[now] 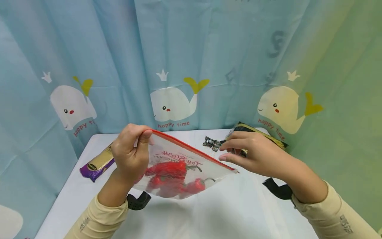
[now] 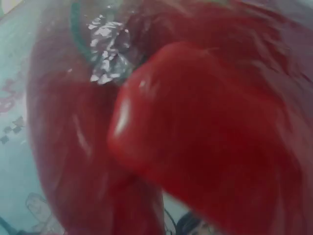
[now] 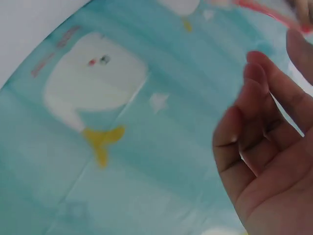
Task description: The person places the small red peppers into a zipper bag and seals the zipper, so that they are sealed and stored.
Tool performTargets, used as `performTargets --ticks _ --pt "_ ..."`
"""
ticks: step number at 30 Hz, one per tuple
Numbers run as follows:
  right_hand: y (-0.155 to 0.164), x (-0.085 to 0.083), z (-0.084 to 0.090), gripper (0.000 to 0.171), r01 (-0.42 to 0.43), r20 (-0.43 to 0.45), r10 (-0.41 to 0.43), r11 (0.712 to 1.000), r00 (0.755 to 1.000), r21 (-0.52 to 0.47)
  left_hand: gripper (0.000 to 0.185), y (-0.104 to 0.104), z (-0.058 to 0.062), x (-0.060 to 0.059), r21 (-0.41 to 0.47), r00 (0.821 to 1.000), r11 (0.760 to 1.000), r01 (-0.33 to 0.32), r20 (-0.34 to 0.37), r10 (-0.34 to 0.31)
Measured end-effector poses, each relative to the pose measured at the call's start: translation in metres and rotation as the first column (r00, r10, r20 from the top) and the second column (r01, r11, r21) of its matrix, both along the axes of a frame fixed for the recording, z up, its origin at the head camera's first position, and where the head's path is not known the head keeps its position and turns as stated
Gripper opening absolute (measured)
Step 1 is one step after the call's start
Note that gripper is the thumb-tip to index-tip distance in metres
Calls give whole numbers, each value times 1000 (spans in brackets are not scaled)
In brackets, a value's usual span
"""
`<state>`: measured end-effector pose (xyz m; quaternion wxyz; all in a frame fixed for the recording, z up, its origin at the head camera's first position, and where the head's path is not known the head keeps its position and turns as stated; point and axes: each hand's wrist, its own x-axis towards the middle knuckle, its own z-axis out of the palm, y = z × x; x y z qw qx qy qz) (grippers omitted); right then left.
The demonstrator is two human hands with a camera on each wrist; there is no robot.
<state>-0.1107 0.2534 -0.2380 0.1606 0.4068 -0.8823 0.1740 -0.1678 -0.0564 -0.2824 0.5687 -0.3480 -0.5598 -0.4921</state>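
Above the white tabletop I hold a clear zip bag by its red-edged top. My left hand pinches the upper left corner of that red strip between thumb and fingers, so the bag hangs tilted, its closure running down to the right. My right hand is at the lower end of the strip with nothing in it, the fingers nearly straight and relaxed; the right wrist view shows the same loose palm with the red edge just past the fingertips.

To do this well, I judge the left pinch should stay firm on the corner and keep the strip taut, so the right fingers can meet the seal squarely and not crumple the film. The weight sits low in the bag, so I would lift no higher.

The bag is thin and see-through, with red lettering across its face. Inside lie red peppers with dark green stems, bunched at the bottom; the left wrist view is filled by their glossy red skin.

Left of the bag lies a gold and purple packet; behind its right end, a small dark wrapper and a black and gold packet.
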Motion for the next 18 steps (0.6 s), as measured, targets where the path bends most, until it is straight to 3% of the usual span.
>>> performTargets --ticks 5,9,11,13,15,16,17,18 --pt "-46 -17 14 6 -162 76 160 987 984 19 32 -1 1 2 -42 1000 999 -1 6 2" --pt "-64 -26 16 5 -242 86 244 970 966 -33 33 -5 -1 0 -67 1000 998 -9 27 11" --pt "-67 -30 14 7 -256 61 261 964 964 -68 36 -10 -6 -4 -88 997 996 -23 66 29" --pt "-68 -34 11 8 -258 26 261 962 965 -94 42 -20 -18 -8 -116 988 993 -16 154 33" --pt "-68 -37 9 7 -248 -1 250 962 968 -114 44 -34 -39 -14 -146 959 989 13 283 29" --pt "-67 -39 9 7 -242 -10 243 963 970 -121 44 -42 -53 -16 -145 928 989 33 372 24" --pt "-66 -40 8 8 -239 -17 239 963 971 -127 44 -50 -69 -17 -127 879 990 59 476 9" --pt "-65 -41 9 8 -236 -20 235 963 972 -129 42 -57 -86 -17 -98 806 992 81 591 -8"
